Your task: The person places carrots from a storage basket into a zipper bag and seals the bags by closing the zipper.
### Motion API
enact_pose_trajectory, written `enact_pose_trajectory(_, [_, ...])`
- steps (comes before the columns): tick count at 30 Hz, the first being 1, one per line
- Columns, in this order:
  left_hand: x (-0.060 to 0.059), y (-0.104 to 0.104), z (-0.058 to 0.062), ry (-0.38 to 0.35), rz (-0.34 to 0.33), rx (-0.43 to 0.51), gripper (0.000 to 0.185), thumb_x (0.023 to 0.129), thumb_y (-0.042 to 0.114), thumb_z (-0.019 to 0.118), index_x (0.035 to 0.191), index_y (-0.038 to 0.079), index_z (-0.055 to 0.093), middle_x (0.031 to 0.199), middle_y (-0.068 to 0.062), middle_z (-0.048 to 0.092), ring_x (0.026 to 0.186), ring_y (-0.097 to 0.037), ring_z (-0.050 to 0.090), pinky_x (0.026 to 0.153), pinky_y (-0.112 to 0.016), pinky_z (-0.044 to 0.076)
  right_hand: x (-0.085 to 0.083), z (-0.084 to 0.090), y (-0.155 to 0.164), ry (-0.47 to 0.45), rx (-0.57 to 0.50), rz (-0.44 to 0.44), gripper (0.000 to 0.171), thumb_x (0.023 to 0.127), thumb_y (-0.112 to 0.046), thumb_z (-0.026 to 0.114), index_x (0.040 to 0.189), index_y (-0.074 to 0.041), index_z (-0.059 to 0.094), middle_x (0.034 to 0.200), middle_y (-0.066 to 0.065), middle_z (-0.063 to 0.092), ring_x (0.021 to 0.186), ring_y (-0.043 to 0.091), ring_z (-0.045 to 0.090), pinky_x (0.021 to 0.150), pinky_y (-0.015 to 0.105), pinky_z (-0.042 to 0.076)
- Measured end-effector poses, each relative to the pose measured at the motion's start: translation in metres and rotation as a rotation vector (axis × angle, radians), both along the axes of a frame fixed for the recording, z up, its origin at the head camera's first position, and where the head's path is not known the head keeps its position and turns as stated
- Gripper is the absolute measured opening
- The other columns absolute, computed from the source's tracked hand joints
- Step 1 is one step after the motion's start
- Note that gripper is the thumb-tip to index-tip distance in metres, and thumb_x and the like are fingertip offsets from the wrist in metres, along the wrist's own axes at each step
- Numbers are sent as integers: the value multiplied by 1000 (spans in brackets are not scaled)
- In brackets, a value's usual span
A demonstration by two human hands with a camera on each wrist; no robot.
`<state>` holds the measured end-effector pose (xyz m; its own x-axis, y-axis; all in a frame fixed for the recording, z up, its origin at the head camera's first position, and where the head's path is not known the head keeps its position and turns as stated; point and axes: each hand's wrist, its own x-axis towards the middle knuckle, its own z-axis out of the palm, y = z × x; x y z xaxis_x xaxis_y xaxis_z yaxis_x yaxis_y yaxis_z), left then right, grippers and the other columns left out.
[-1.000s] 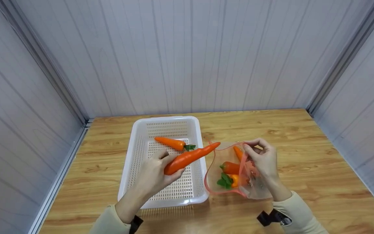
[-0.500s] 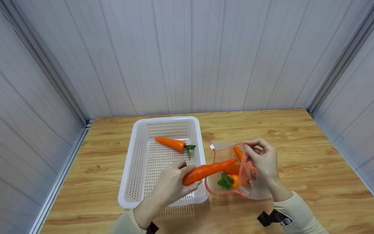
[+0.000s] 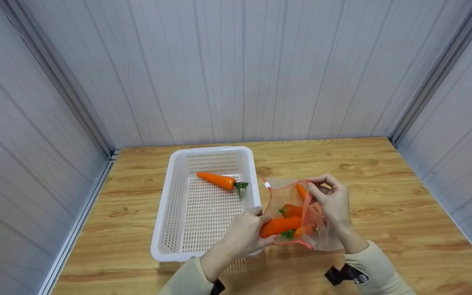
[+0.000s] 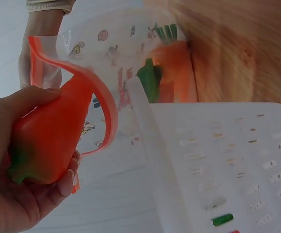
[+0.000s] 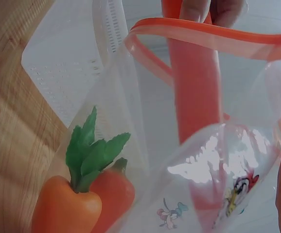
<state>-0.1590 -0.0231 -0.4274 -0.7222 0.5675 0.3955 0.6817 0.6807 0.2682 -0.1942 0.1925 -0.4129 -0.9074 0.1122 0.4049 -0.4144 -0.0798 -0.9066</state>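
In the head view my left hand grips a red-orange carrot by its thick end. The carrot's tapered part passes through the mouth of a clear zip bag edged in red. At the far right of the mouth, my right hand pinches the bag's edge between thumb and fingers, holding it open. Inside lie other orange vegetables, among them a leafy-topped carrot and a redder one with a green stem, both seen through the plastic in the right wrist view. The left wrist view shows the held carrot's green stem end in the palm.
A white perforated basket stands left of the bag, its right rim close to the bag's mouth. One orange carrot with green leaves lies in the basket. Pale panels enclose the wooden table at the back and sides.
My left hand has moved right and toward me, from over the basket to the bag, bringing the carrot's tip into the mouth. The right hand stays in place on the bag's edge.
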Motion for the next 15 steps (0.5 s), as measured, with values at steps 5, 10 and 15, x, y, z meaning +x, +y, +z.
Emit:
enact_pose_trajectory(5, [-5, 17, 1, -73, -22, -36, 32, 72, 38, 70, 89, 12, 68, 77, 0, 56, 64, -8, 49, 54, -16, 42, -9, -15, 6, 41, 44, 20, 11, 80, 1, 62, 88, 8, 62, 72, 21, 58, 50, 16, 55, 46, 27, 49])
enact_pose_trajectory(10, [-10, 33, 3, -102, -6, -88, 32, 71, 40, 70, 85, 12, 67, 75, 0, 59, 61, -7, 52, 52, -17, 42, -3, -4, 1, 11, 68, -21, 16, 79, -3, 64, 87, 10, 61, 69, 24, 57, 49, 18, 54, 46, 29, 49])
enact_pose_trajectory(15, [-17, 50, 7, -197, 17, -150, 31, 70, 41, 70, 82, 12, 68, 71, 2, 59, 58, -8, 52, 50, -18, 43, -6, -7, 2, 10, 81, -23, 14, 80, -5, 64, 87, 7, 62, 69, 20, 59, 49, 15, 55, 45, 27, 49])
